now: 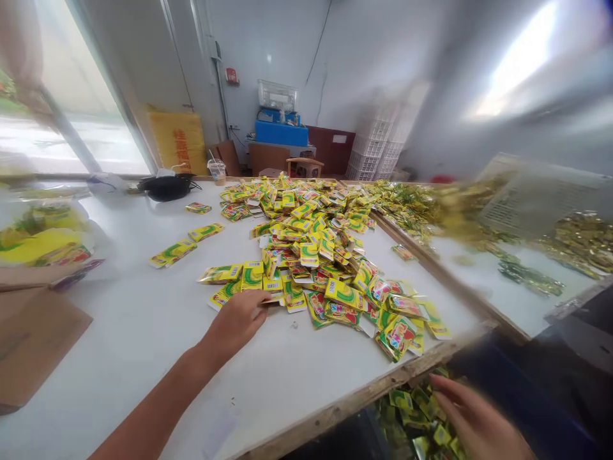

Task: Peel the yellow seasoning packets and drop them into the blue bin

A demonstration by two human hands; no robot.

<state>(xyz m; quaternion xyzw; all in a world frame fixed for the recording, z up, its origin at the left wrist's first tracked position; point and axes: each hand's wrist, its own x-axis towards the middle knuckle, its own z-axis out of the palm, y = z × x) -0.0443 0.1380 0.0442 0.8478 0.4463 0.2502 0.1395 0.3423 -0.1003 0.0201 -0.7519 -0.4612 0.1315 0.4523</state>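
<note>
A loose heap of small yellow and green cardboard boxes (pixel 306 252) covers the middle of the white table (pixel 201 390), several with their end flaps up. My left hand (pixel 242 314) is at the near left edge of this heap, its fingers closed on one small box (pixel 274 301) that is mostly hidden by the hand. Below the table's wooden edge, my right hand (pixel 479 418) reaches over small yellow-green packets (pixel 414 415) in a dark container. Its fingers are stretched out and somewhat blurred, with nothing visible in them.
A wooden strip (pixel 426 262) divides off shiny foil packets (pixel 407 204) on the right, beside a tilted white basket (pixel 531 198). At the left stand a brown carton (pixel 38 338) and a black object (pixel 170 186). A drink cup (pixel 217 171) is at the far edge.
</note>
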